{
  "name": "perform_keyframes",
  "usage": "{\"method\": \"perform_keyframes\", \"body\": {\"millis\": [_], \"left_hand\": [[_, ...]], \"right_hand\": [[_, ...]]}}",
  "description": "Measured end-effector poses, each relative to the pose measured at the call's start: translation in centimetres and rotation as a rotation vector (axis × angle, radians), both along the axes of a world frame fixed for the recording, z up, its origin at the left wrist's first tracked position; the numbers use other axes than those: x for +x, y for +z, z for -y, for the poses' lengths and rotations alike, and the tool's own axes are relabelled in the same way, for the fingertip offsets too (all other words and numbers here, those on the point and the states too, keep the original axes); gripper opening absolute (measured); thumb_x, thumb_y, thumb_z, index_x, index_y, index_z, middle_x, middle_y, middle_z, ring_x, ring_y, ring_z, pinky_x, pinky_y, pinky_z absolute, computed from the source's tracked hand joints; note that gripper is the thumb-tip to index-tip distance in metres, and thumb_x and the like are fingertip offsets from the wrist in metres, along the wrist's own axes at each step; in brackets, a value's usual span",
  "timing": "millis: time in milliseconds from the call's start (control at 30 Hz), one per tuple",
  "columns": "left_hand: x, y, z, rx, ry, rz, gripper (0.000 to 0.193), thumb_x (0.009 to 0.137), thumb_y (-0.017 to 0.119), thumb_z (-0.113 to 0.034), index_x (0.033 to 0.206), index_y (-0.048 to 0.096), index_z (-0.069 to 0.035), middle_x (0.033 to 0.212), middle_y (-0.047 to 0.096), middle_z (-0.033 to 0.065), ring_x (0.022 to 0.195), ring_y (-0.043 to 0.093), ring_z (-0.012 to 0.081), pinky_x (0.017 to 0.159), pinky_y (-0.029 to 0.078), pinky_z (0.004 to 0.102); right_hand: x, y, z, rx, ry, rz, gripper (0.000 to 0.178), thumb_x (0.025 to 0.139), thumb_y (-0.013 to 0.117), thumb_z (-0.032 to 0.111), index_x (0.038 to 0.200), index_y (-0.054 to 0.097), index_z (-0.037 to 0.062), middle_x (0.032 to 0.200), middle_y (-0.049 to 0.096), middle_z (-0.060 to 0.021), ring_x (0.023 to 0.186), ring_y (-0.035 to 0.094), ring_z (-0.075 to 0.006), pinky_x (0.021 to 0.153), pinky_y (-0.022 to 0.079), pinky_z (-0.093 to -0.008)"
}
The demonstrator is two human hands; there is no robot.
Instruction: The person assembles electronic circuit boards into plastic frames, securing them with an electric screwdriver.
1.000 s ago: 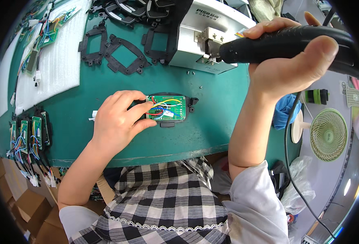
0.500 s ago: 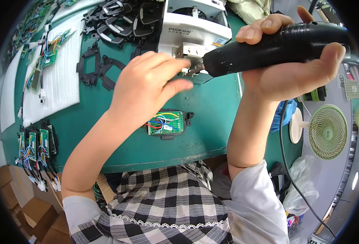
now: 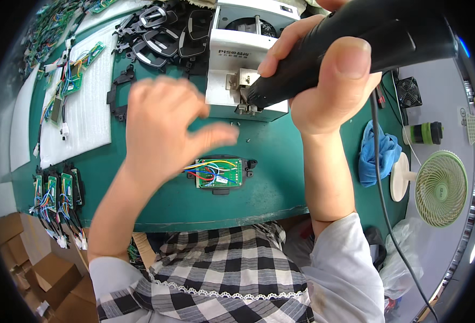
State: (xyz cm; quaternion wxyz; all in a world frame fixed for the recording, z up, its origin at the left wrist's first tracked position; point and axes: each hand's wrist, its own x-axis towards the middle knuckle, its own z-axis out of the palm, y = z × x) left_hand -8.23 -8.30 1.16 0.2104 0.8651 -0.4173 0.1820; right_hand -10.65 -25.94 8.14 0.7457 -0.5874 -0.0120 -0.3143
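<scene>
Black handheld tool (image 3: 393, 37) | right hand (image 3: 329, 102): fingers wrapped round it, nose at white machine (image 3: 222, 65) | left hand (image 3: 164, 126): fingers parted, near circuit board (image 3: 234, 177)

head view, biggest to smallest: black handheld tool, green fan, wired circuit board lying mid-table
1. Black handheld tool, though being nearer the lens probably enlarges it
2. Green fan
3. Wired circuit board

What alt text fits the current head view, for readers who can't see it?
Right hand holding a black handheld tool pointed at a white machine. The left hand, blurred and open, hovers near a wired green circuit board in a black frame on a green bench; more wired boards sit at left.
</scene>
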Motion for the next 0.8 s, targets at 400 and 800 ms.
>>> {"method": "perform_keyframes", "body": {"millis": [400, 800], "left_hand": [[-7.4, -6.7, -4.0, -0.076, -0.008, -0.207, 0.044, 0.058, 0.08, -0.033, 0.092, 0.064, -0.009, 0.097, 0.062, 0.0005, 0.09, 0.061, 0.0185, 0.082, 0.041, 0.0346], [-7.7, -6.4, -4.1, -0.125, 0.013, -0.263, 0.037, 0.059, 0.078, -0.031, 0.087, 0.063, -0.01, 0.097, 0.06, 0.0, 0.091, 0.061, 0.0186, 0.078, 0.045, 0.0332]], "right_hand": [[-1.5, -4.9, -3.4, -0.279, 0.197, 0.079, 0.082, 0.082, 0.048, 0.067, 0.118, 0.039, -0.0061, 0.059, 0.056, -0.0128, 0.042, 0.054, -0.0195, 0.041, 0.044, -0.0271], [-1.1, -6.9, -6.5, -0.257, 0.39, 0.126, 0.079, 0.077, 0.067, 0.057, 0.112, 0.043, -0.0099, 0.072, 0.059, -0.0129, 0.048, 0.056, -0.0141, 0.043, 0.044, -0.0233]]}}
